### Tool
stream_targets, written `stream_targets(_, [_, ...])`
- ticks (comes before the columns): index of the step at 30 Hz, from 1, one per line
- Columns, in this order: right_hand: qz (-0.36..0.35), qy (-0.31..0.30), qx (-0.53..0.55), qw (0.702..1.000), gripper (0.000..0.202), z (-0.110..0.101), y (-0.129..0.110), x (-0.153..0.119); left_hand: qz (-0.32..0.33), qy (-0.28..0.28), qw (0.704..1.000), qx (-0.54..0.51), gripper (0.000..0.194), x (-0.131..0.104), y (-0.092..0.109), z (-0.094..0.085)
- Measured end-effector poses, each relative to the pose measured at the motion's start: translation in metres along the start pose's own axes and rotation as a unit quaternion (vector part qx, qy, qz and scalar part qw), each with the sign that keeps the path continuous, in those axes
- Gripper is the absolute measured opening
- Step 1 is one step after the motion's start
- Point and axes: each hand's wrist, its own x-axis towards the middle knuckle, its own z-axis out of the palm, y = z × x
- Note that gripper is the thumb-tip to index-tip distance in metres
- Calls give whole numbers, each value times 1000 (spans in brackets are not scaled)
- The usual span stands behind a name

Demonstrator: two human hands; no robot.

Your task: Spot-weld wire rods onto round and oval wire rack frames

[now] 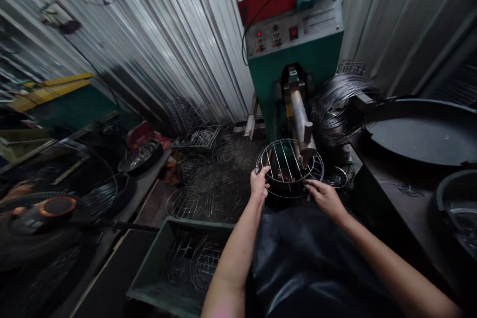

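Observation:
A round wire rack (283, 163) with parallel bars and a second ring beneath is held up at the electrode end of a green machine (261, 77). My left hand (260, 184) is closed on the rack's left rim. On the front right of the rim, the fingers of my right hand (321, 193) are pinched together. The machine's thick metal arm (300, 114) reaches down over the right part of the rack, its tip close to the wires; contact cannot be made out.
A green crate (149, 278) with wire racks stands at lower left, more racks (186, 203) lie beyond it. Coiled wire (335, 104) and a large black tray (425, 136) are at right. A fan (37, 213) is far left.

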Motion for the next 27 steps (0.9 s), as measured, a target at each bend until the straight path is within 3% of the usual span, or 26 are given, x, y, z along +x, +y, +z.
stream_targets(7, [28, 1, 25, 999, 42, 0, -4, 1, 1, 13, 1000, 3, 45, 1, 4, 3])
stream_targets(27, [20, -26, 59, 998, 33, -13, 1, 22, 1, 9, 1000, -2, 44, 11, 3, 17])
